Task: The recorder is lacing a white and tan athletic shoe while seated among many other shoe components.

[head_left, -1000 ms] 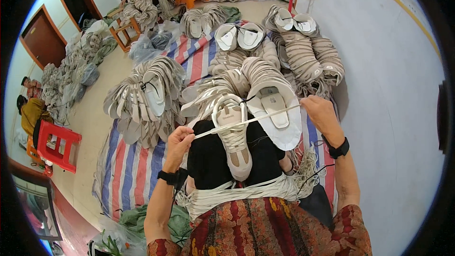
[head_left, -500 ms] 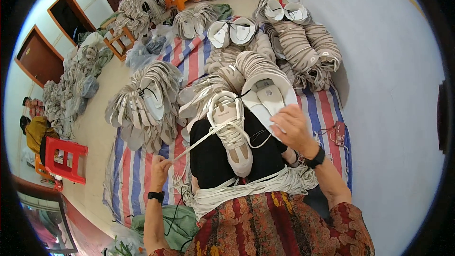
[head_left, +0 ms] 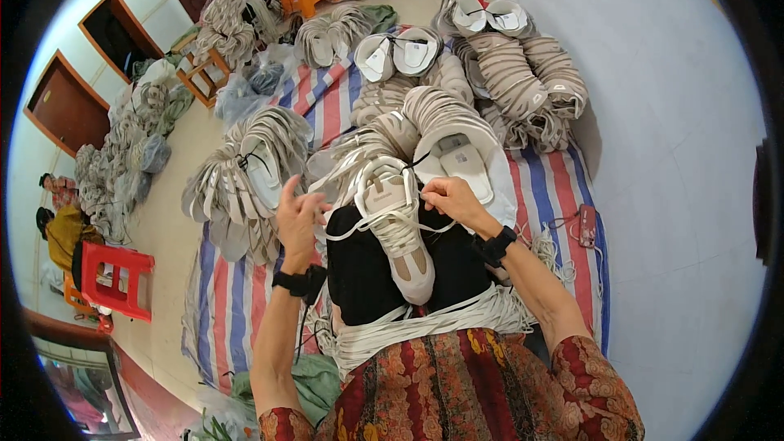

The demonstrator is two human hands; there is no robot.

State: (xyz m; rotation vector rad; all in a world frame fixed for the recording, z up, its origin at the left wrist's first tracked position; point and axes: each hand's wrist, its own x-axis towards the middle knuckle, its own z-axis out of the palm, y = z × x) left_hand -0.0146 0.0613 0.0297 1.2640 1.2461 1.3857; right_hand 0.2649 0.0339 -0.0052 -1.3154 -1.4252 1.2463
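A beige and white sneaker upper [head_left: 393, 233] lies toe toward me between my knees. Its cream shoelace [head_left: 377, 217] crosses the upper near the top and trails loose to both sides. To its left, my left hand [head_left: 299, 216] is raised with its fingers spread apart, close to the lace's left length. My right hand [head_left: 454, 200] is at the upper's right edge, thumb and fingers pinched on the shoelace; the fingertips partly hide it. Right behind the sneaker is a row of nested uppers [head_left: 457, 135], joined to it by a black cord.
A bundle of white laces [head_left: 441, 318] lies across my lap. More stacked uppers [head_left: 249, 175] stand ahead on a striped sheet [head_left: 237, 294]. A red stool [head_left: 117, 278] is at the left, a red phone-like object [head_left: 586, 226] at the right. Other people sit farther off.
Both hands have come in toward the sneaker from the sides. My left hand has risen and its fingers have spread, leaving the lace slack. My right hand has moved left to the upper.
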